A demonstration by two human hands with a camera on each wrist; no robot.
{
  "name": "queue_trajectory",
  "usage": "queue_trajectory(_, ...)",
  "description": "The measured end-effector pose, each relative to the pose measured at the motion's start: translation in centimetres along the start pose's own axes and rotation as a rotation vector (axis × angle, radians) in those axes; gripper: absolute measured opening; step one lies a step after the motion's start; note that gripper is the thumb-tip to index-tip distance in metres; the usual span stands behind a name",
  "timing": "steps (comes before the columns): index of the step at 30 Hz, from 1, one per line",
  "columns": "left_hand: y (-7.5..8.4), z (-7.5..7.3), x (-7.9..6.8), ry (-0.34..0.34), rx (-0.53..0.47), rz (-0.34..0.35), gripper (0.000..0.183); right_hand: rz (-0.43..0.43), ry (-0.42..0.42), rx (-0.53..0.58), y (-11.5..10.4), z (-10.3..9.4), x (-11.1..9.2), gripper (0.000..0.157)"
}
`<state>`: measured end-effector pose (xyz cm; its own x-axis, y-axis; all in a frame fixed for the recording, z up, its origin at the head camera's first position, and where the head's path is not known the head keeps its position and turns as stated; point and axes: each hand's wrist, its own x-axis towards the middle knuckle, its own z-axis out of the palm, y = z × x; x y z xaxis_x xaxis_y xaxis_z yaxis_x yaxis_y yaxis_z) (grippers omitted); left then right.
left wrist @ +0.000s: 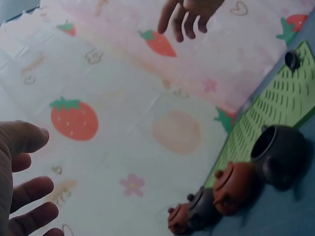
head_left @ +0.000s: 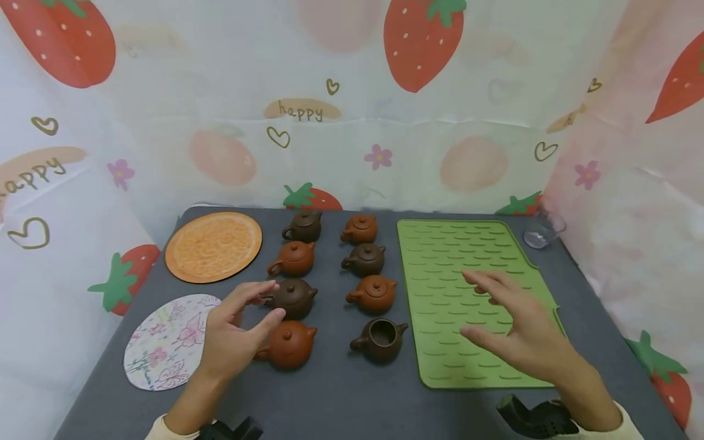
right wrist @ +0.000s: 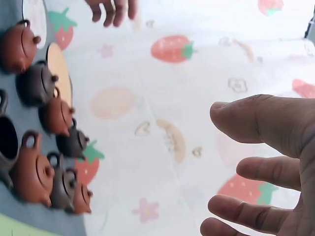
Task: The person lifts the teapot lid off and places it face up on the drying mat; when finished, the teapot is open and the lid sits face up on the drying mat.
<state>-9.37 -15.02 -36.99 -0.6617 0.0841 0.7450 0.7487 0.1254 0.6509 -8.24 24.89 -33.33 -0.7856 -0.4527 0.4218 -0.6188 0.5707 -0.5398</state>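
My left hand [head_left: 228, 339] hovers with fingers spread and relaxed, holding nothing. It is nearest to a dark brown teapot [head_left: 294, 299] and a reddish-brown teapot [head_left: 291, 346] in the left column. My right hand [head_left: 522, 324], likewise relaxed with thumb and fingers apart, is above the green mat [head_left: 456, 366]. The front teapot [head_left: 383, 340] of the right column is dark and lidless, its opening showing. Behind it stand a reddish-brown teapot [head_left: 375, 294], a dark one [head_left: 367, 260] and another reddish one [head_left: 360, 228], all lidded. A small dark object [left wrist: 292, 60] sits on the mat in the left wrist view.
Farther back in the left column are a reddish teapot [head_left: 295, 258] and a dark one [head_left: 305, 226]. An orange round mat [head_left: 214, 247] and a floral round mat [head_left: 165, 348] lie at the left. A clear glass pitcher [head_left: 543, 229] stands at the far right corner.
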Motion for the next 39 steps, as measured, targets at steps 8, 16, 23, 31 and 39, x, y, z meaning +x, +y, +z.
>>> queue_trajectory(8,-2.5,-2.2,-2.7,0.065,0.029,-0.08,0.054,-0.066,-0.028,0.057,-1.5,2.1,2.2,0.077)
queue_trajectory(16,-4.8,-3.7,-5.3,0.077,0.015,-0.245,0.056,-0.08,-0.075,0.15,-2.4,4.9,4.2,0.072)
queue_trajectory(23,-6.3,-4.4,-7.0,0.052,-0.054,-0.302,0.054,-0.091,-0.094,0.193,-2.6,7.8,5.6,0.068)
queue_trajectory(31,-7.7,-5.0,-8.9,-0.025,0.029,-0.422,0.054,-0.092,-0.122,0.283,-2.7,11.0,6.8,0.067)
queue_trajectory(39,-8.6,-4.8,-10.7,-0.064,0.012,-0.465,0.046,-0.071,-0.156,0.319,-2.4,14.6,7.9,0.066)
